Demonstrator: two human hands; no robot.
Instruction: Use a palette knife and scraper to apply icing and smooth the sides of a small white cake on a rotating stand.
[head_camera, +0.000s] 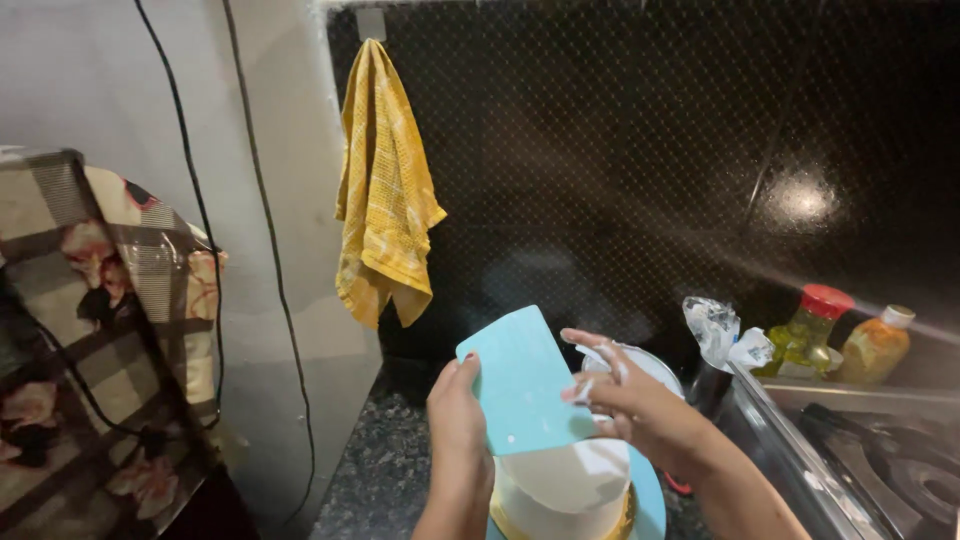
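Note:
A light blue flat scraper card (520, 382) is held upright over a white frosted cake (565, 487). My left hand (457, 415) grips the card's left edge. My right hand (625, 395), smeared with white frosting on the fingers, holds the card's right edge. The cake stands on a light blue round base (648, 500) with a yellow band around its bottom. Behind my right hand a white bowl (650, 362) is partly hidden.
A yellow cloth (385, 190) hangs on the dark tiled wall. A stove (880, 460) lies at right, with two bottles (812, 335) and a crumpled plastic bag (720, 335) behind it. A floral-covered object (90, 340) stands at left. The counter (385, 470) is dark speckled stone.

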